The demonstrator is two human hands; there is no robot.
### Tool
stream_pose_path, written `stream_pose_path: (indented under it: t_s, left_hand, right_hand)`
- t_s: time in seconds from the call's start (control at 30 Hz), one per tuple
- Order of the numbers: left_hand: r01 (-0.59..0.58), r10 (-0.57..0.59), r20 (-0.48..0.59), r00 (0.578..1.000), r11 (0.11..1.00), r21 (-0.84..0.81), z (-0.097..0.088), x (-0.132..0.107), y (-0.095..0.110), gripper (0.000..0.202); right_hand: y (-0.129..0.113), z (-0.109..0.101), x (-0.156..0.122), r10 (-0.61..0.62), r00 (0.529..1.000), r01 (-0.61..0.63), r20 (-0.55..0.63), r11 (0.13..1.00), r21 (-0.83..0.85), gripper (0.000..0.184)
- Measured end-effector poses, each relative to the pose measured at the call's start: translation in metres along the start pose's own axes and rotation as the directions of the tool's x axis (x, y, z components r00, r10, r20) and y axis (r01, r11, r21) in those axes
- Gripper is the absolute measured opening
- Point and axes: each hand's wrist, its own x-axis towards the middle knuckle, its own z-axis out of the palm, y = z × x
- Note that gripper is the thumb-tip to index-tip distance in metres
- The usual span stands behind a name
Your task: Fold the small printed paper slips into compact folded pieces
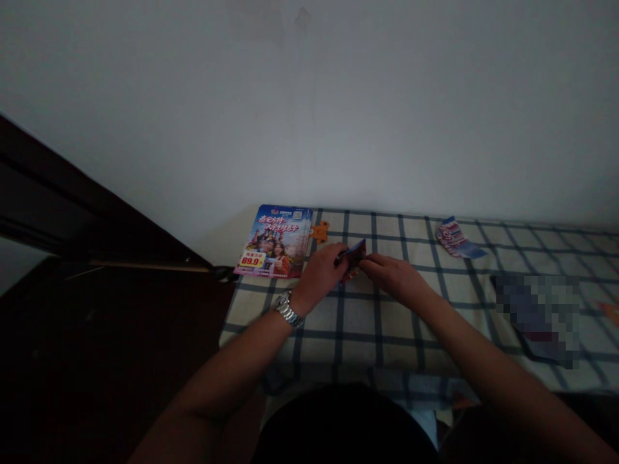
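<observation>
Both hands meet over a checked cloth [387, 322] on a low surface by a white wall. My left hand [323, 270], with a metal watch on its wrist, is closed around a small blue and red printed paper [355, 252]. My right hand [391, 273] pinches the same paper from the right side. The paper is partly hidden by my fingers.
A colourful flyer [275, 240] lies at the cloth's far left corner, with a small orange cut-out [320, 231] beside it. Another folded striped paper [455, 240] lies at the far right. A blurred patch [536, 316] covers something on the right. Dark wooden furniture [72, 219] stands to the left.
</observation>
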Motion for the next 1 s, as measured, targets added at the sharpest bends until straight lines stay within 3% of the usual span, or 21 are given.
stream_pose_path:
  t_s: [0.3,0.6,0.77,1.0]
  left_hand:
    - [0.072,-0.072,-0.006,0.997,0.997,-0.013,-0.003,0.001,-0.001,0.012]
    - [0.062,-0.062,-0.009,0.998,0.997,-0.038,0.003,0.000,-0.003,0.012]
    - [0.064,-0.065,-0.016,0.998,0.997,-0.051,0.006,-0.001,-0.003,0.012]
    - [0.071,-0.071,-0.039,0.997,0.997,-0.018,0.007,0.000,-0.005,0.011]
  right_hand:
    - [0.002,-0.010,-0.001,0.079,0.995,-0.078,0.068,0.997,-0.017,0.026]
    - [0.002,-0.003,-0.001,0.090,0.995,-0.089,0.029,0.995,-0.054,0.025]
    - [-0.002,-0.002,-0.001,0.052,0.998,-0.052,0.017,0.998,-0.024,0.033]
    - [-0.006,0.000,0.001,0.012,1.000,-0.012,-0.017,0.999,0.030,0.032]
